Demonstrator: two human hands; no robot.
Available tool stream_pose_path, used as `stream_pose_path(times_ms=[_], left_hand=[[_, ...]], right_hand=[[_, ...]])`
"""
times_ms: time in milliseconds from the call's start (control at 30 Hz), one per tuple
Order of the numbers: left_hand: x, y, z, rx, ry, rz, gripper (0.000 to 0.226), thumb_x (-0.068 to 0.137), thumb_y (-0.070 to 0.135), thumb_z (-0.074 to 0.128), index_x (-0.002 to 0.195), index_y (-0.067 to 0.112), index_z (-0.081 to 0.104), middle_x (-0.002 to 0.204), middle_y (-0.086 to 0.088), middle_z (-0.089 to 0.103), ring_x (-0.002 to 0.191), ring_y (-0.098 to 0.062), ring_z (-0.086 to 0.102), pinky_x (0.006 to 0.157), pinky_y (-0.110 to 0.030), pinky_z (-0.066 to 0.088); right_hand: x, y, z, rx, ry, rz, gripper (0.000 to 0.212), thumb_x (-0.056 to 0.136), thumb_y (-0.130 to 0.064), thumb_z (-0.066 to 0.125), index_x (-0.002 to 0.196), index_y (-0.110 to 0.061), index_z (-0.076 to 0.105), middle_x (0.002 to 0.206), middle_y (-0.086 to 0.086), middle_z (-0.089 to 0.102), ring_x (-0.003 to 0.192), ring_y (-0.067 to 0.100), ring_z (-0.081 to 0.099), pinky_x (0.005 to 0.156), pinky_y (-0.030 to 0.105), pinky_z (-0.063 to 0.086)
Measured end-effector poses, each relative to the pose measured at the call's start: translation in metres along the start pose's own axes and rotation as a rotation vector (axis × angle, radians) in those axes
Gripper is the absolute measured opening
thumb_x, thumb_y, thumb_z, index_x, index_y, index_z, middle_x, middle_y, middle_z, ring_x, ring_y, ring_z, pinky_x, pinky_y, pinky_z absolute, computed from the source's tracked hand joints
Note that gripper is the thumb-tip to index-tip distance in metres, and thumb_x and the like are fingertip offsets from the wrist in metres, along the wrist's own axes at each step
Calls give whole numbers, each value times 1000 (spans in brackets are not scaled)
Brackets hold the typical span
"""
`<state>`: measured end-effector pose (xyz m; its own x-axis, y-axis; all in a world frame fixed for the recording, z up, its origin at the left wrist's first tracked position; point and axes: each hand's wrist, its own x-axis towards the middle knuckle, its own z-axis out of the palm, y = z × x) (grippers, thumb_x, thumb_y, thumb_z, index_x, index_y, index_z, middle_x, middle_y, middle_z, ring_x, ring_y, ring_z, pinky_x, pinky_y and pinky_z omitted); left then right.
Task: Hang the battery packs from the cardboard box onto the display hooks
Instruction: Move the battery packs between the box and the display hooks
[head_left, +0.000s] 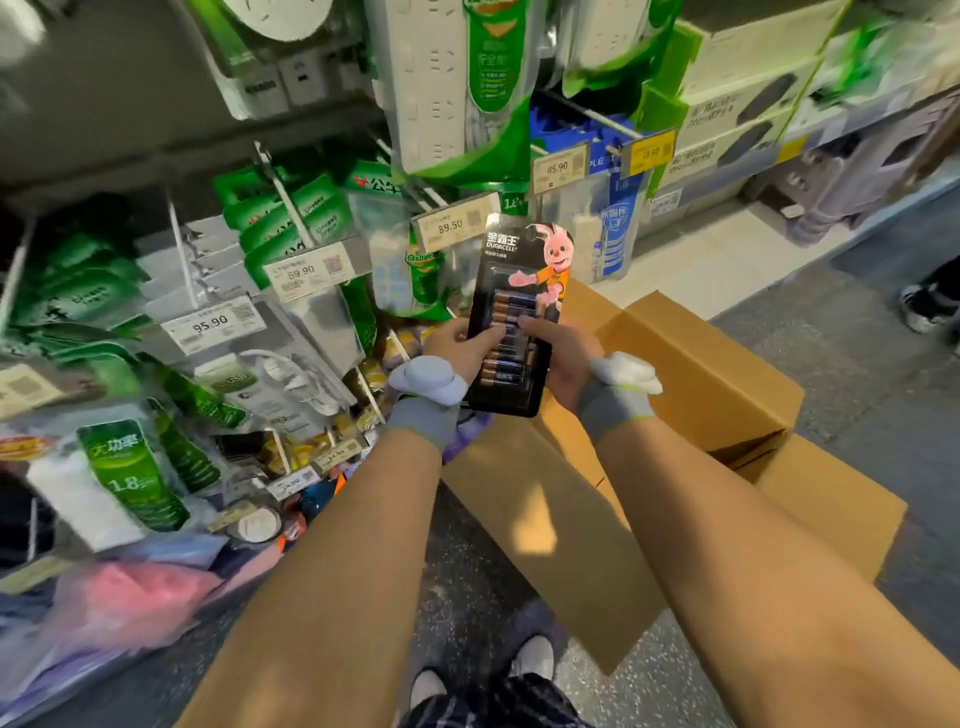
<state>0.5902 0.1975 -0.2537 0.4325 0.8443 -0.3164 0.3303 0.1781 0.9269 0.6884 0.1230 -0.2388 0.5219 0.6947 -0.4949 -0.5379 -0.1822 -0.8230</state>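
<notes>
Crowded display hooks (284, 201) and tags (451, 224) reading 89.50 and 59.90 fill the background, with the cardboard box (701, 374) on the floor just to the right. Our left hand (457, 345) and right hand (563, 358) each pinch the DURACELL battery pack (522, 312), upright before the hooks. We judge its hang hole could miss a cluttered hook and the pack drop.
</notes>
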Motion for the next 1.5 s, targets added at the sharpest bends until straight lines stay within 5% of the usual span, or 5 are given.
stream_pose_path(times_ms=[267,633,833,1033,1500], left_hand=[[-22,37,-68,-166,99,93,10,88,5,67,83,7,59,62,4,63,48,-1,59,56,-20,49],[-69,83,-144,-187,273,263,9,85,17,72,92,14,67,100,-16,71,92,-31,68,86,-41,56],[-98,132,-166,-238,371,367,10,86,15,71,84,15,61,76,0,66,64,-8,62,54,-14,50],[-114,183,-173,-274,453,481,14,87,32,69,92,19,65,101,-9,71,97,-26,67,92,-41,53],[-116,299,-172,-257,556,784,12,89,5,63,84,15,66,75,1,63,60,-5,56,59,-18,49]], right_hand=[[-19,-19,66,-40,-140,-176,6,88,-3,61,93,-4,65,78,11,68,59,16,68,57,26,54],[-67,-59,142,-95,-392,-304,13,86,-2,63,98,1,67,88,17,70,70,25,69,63,32,55],[-100,-104,170,-89,-416,-397,29,80,-3,70,105,6,61,90,19,68,70,25,68,58,31,55],[-126,-165,182,-33,-481,-534,21,81,0,70,88,-11,53,77,9,65,55,13,66,51,26,54],[-142,-289,201,15,-494,-746,32,81,-5,72,108,-1,55,79,8,66,56,13,66,49,26,54]])
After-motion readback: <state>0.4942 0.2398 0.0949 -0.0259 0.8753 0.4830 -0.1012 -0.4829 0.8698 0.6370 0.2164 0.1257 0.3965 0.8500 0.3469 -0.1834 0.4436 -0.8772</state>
